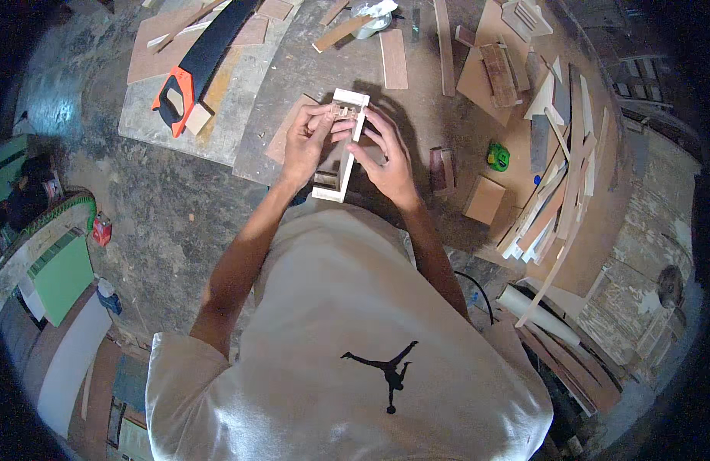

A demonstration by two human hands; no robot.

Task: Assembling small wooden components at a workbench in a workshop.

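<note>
A narrow white box-like wooden piece (328,194) lies lengthwise in front of my body, close to the table's near edge. Small brown wooden parts (326,179) sit inside its near end. Toward its far end, my left hand (302,146) pinches a small notched wooden piece (344,112) between thumb and fingers. My right hand (388,159) grips the box's right side, its thumb lower down and its fingertips near the notched piece. The fingers partly cover the middle of the box, so how the notched piece meets it cannot be made out.
An orange-handled handsaw (178,94) lies on boards at the far left. Wood strips (554,196) pile up on the right, near a green tape measure (498,156) and a square brown block (485,200). A pale container (370,23) and thin offcuts (394,60) lie at the back.
</note>
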